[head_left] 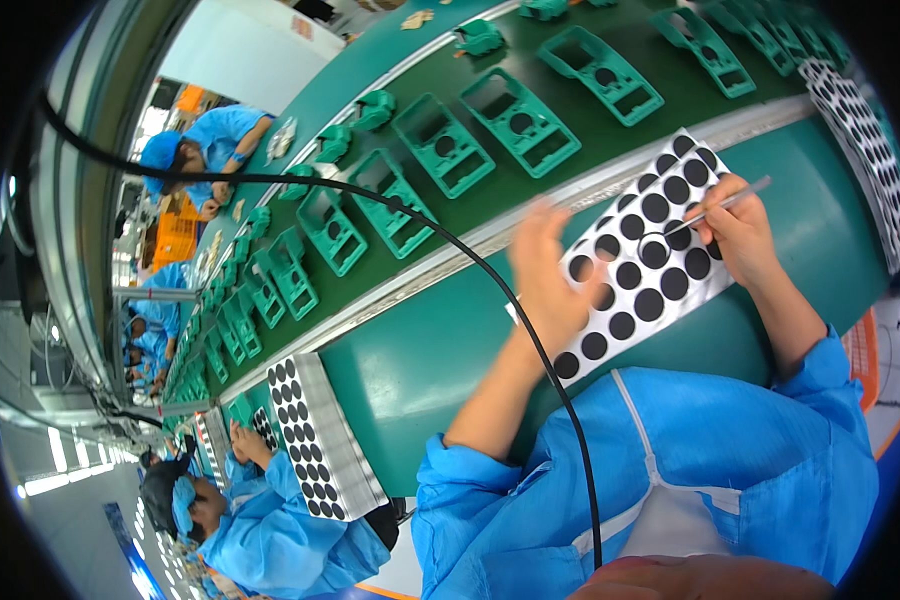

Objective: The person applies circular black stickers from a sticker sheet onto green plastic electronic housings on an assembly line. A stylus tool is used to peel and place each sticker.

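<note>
A white sheet (642,262) covered with several round black pads lies on the green bench in front of me. My left hand (548,272) rests flat on the sheet's left part, fingers spread, holding it down. My right hand (742,232) grips thin metal tweezers (727,205) whose tip touches a black pad near the sheet's middle. Both forearms come up from my blue sleeves.
Green plastic housings (518,118) ride in a row on the dark conveyor belt (450,215) beyond the bench. More sheets of black pads: a stack (315,435) at left, another (870,140) at right. Blue-clad co-workers (260,520) sit along the line. A black cable (510,300) crosses the view.
</note>
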Tool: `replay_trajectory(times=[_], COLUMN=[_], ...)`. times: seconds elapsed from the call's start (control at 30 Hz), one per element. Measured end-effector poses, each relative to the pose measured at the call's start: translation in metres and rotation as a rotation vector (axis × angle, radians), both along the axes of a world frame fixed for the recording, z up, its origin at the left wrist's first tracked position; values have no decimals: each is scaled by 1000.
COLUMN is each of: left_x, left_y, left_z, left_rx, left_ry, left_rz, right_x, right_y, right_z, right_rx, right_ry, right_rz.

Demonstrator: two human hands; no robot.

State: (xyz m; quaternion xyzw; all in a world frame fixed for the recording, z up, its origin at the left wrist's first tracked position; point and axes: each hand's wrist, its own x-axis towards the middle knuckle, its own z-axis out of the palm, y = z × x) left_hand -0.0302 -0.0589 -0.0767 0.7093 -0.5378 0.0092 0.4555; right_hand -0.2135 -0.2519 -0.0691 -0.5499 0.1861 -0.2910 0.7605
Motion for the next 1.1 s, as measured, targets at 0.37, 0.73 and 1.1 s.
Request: replay_trajectory(times=[0.37,0.73,1.1], left_x=[211,48,29], left_y=[71,72,72], left_z=[3,50,40], left_rx=[410,44,370], left_ry=[417,1070,-308], left_rz=[435,-110,76], right_x=[23,39,82], right_y=[8,8,88], right_z=[-5,-5,9], right_rx=[-92,-15,13], right_ry=[-25,-111,-172], right_rz=[-8,6,-18])
